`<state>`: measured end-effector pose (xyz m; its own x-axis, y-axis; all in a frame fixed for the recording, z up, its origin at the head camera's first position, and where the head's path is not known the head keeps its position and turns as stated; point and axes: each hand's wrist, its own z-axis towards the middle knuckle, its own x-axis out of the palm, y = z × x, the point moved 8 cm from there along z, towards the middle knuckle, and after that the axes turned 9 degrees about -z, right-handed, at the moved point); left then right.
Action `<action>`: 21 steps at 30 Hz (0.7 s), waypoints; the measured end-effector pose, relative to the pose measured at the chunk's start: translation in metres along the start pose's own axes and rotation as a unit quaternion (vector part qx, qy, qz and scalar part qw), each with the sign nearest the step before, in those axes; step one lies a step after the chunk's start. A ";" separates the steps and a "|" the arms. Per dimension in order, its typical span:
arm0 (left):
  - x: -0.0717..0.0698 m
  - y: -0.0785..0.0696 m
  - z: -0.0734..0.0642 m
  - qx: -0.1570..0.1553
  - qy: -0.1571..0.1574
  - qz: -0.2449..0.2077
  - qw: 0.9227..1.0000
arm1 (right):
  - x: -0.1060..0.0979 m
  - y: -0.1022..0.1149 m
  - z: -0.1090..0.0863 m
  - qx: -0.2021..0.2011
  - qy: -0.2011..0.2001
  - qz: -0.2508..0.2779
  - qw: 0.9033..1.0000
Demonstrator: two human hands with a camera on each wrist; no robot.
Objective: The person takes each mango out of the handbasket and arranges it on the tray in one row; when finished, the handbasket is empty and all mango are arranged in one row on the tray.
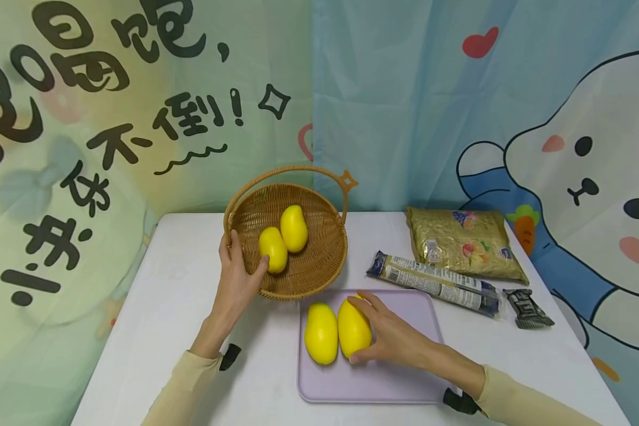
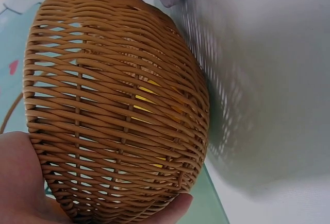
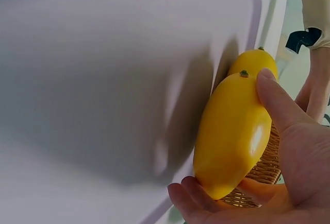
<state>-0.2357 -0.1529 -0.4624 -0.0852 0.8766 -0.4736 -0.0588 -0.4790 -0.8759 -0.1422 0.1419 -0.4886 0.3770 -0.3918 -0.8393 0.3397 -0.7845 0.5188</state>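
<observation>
My left hand (image 1: pixel 238 279) grips the left side of a brown wicker basket (image 1: pixel 316 269) with an arched handle, tilted so its opening faces me. Two yellow mangoes, an upper one (image 1: pixel 294 229) and a lower one (image 1: pixel 273 251), lie inside it. In the left wrist view the woven wall (image 2: pixel 113 105) fills the middle, with bits of yellow through its gaps. My right hand (image 1: pixel 391 332) holds a mango (image 1: pixel 354 331) by its two ends, thumb at the stem end (image 3: pixel 244 73). Another mango (image 1: pixel 321 334) lies just left of it, on the lilac tray (image 1: pixel 394 384).
Right of the basket lie a gold fruit-printed bag (image 1: pixel 460 242), a long clear-and-blue packet (image 1: pixel 436 282) and a small dark wrapped packet (image 1: pixel 527 309). The white table (image 1: pixel 138 355) backs onto a printed curtain (image 1: pixel 373 106).
</observation>
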 end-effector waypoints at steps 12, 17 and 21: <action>0.000 0.000 0.001 0.000 -0.003 0.000 1.000 | 0.005 -0.001 0.000 -0.003 0.003 -0.004 1.000; 0.000 0.000 0.000 0.002 -0.003 0.000 1.000 | 0.006 -0.002 0.001 -0.005 0.001 -0.008 1.000; 0.000 0.001 0.000 0.002 -0.002 -0.003 1.000 | 0.007 -0.002 0.000 -0.003 0.001 -0.010 1.000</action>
<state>-0.2354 -0.1533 -0.4628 -0.0892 0.8794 -0.4677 -0.0640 -0.4736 -0.8784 -0.1403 0.1409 -0.4960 0.3723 -0.3743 -0.8493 0.3525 -0.7895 0.5024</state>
